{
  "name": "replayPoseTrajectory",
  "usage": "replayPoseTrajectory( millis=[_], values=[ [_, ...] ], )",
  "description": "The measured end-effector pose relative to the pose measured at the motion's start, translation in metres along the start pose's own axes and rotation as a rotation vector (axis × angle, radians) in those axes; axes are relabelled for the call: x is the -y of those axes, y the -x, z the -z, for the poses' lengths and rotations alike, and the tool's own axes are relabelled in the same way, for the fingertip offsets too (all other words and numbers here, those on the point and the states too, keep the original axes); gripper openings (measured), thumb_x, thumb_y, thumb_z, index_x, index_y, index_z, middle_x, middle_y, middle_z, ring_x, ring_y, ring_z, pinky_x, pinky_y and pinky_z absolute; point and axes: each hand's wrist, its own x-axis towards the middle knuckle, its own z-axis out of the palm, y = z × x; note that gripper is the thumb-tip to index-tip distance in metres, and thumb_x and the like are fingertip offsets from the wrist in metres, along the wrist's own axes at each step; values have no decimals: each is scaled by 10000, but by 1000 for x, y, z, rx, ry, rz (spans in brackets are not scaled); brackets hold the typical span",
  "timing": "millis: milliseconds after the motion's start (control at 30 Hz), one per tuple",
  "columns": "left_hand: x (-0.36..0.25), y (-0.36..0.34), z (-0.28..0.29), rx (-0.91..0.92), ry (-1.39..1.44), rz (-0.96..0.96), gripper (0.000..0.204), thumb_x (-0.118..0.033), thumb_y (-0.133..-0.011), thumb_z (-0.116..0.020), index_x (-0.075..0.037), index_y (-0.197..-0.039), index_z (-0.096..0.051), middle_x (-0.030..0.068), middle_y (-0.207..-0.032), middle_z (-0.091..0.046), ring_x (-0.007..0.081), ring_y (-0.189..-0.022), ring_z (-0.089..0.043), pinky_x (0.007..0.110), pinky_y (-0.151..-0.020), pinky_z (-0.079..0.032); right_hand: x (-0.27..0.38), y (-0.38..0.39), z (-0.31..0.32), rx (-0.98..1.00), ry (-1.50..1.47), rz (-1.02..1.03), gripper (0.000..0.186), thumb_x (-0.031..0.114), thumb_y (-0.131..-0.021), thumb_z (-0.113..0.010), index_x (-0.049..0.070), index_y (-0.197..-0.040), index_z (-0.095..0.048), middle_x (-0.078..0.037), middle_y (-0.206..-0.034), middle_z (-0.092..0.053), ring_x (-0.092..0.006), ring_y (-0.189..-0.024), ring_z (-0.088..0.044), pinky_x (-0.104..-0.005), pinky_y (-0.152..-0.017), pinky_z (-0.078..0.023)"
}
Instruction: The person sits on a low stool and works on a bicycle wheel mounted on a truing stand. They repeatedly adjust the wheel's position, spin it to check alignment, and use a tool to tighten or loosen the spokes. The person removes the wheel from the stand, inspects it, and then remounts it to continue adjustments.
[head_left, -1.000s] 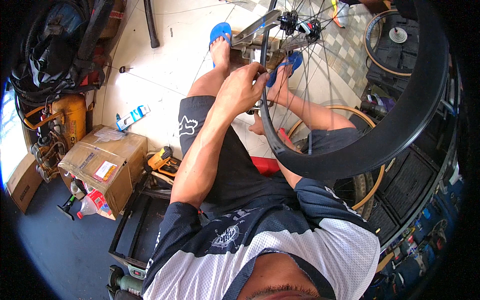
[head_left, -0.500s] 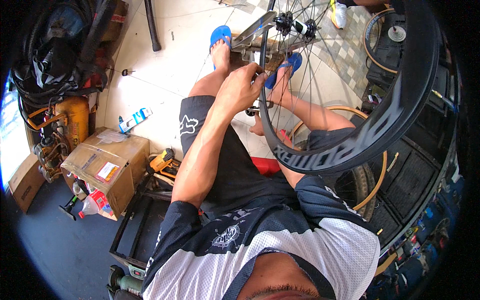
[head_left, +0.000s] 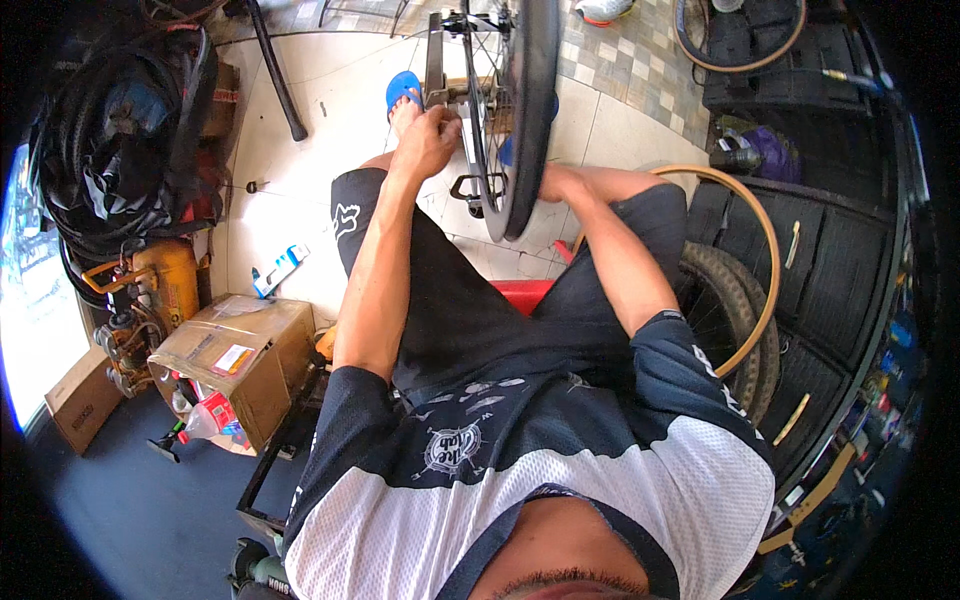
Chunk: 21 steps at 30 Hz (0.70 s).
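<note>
A black bicycle wheel (head_left: 533,115) stands almost edge-on in a metal truing stand (head_left: 434,62), with its hub near the top of the view. My left hand (head_left: 428,142) has its fingers curled beside the stand, left of the spokes; what they hold, if anything, is hidden. My right hand (head_left: 556,183) is just right of the lower rim, its fingers mostly hidden by the wheel. Below the rim is a black bracket (head_left: 468,190) on the stand. My feet in blue flip-flops (head_left: 404,88) rest either side of the stand, between my spread knees.
At left are coiled black tubes (head_left: 105,150), a yellow compressor (head_left: 155,275), a cardboard box (head_left: 250,350) with bottles, and a blue-white package (head_left: 282,268). At right lie a tan-rimmed wheel (head_left: 760,250), black cases (head_left: 835,280), a purple bag (head_left: 775,150) and another wheel (head_left: 740,60).
The wheel has swung from slanted to nearly edge-on, shifting left. My right hand has risen to beside the rim; my left hand is slightly higher and farther left. The whole view has shifted.
</note>
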Motion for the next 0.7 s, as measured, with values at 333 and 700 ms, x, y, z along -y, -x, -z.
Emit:
replayPoseTrajectory(
  millis=[333,700],
  values=[
    [-4,-8,-36,-131,547,323,316,-286,-959,-628,-65,-1165,-718,108,-972,-751,260,-996,-660,387,-972,-433,48,116,61,-151,-213,-256,603,311,-812,-710,33,-1340,-630,-247,-1149,-710,-355,-1018,-711,-426,-852,-554],
    [-39,18,-27,-9,892,400,324,-268,-1016,-594,20,-1139,-674,55,-897,-688,144,-844,-632,299,-713,-502,61,121,67,-68,-283,-290,521,327,-842,-694,26,-1266,-661,-208,-1216,-698,-343,-1096,-687,-440,-896,-533]
  ],
)
